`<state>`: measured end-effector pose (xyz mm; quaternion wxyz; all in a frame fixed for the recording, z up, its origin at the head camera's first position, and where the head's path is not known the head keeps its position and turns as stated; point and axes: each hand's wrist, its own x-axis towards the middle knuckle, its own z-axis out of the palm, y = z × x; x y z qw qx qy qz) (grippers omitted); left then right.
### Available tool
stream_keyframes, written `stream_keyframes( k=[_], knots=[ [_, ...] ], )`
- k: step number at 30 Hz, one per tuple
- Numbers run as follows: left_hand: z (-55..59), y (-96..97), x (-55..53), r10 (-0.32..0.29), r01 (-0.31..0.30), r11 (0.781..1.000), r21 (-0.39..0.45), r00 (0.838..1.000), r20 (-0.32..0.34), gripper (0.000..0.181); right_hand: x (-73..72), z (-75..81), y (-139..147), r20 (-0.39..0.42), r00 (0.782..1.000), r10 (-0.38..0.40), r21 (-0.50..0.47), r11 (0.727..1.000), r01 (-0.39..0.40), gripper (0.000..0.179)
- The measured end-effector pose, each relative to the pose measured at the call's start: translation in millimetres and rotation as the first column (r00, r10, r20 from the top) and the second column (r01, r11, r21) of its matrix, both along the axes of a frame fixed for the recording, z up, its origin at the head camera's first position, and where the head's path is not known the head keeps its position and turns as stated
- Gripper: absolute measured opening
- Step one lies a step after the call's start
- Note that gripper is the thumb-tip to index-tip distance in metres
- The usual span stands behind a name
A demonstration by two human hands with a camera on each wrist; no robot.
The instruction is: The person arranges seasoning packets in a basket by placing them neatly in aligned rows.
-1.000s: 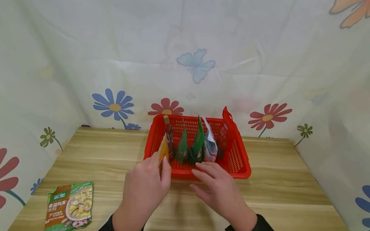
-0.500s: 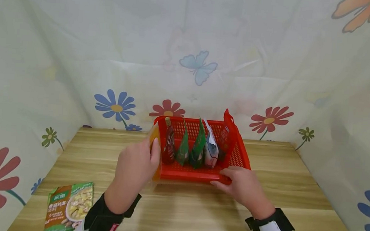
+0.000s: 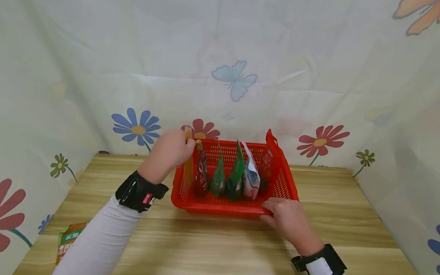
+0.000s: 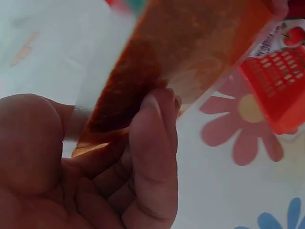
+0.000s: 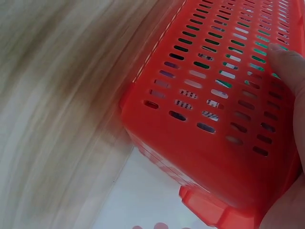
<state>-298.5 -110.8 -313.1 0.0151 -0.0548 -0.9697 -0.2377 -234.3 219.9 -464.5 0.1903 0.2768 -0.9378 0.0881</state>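
Note:
My left hand pinches an orange-yellow flat packet by its upper edge and holds it upright inside the left end of the red plastic basket. In the left wrist view, thumb and fingers close on the brown-orange packet. At the basket's front right corner, my right hand grips the rim, its thumb below the edge. Within the basket, a dark bottle with a gold cap stands beside the packet. Two green packets, a white packet and a red packet follow to the right.
A brown and green food packet lies on the wooden table at the front left, partly hidden by my left sleeve. A flowered curtain rises behind the basket and along both sides.
My left hand has moved the orange-yellow packet left, then back into the basket's left end. My right hand has come down to grip the front right rim. The basket looks slightly shifted.

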Motion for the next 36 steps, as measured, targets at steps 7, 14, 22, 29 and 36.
stream_keyframes(
  k=[7,14,22,29,36],
  knots=[
    [-25.6,3.5,-39.9,0.012,-0.017,0.998,0.053,0.995,0.098,0.02,1.1,1.9,-1,0.018,1.0,-0.007,0.003,1.0,0.007,0.029],
    [-48.8,5.2,-55.7,0.017,-0.028,0.997,0.073,0.988,0.151,0.011,0.6,0.1,0,-0.008,1.0,-0.005,-0.001,1.0,0.005,0.03],
    [-59.6,-2.6,-59.9,-0.007,-0.009,0.994,0.104,0.988,0.152,0.025,0.0,-1.1,0,-0.029,1.0,0.005,-0.009,1.0,-0.005,0.031],
    [-65.7,-3.4,-61.8,0.02,-0.032,0.996,0.082,0.989,0.146,0.02,-0.7,-2.7,0,-0.035,0.999,0.009,-0.02,1.0,-0.01,0.032],
    [-65.2,1.8,-59.3,0.033,-0.033,0.999,-0.001,0.998,0.054,0.021,-0.5,-3.0,0,-0.024,1.0,0.006,-0.024,1.0,-0.006,0.032]
  ],
)
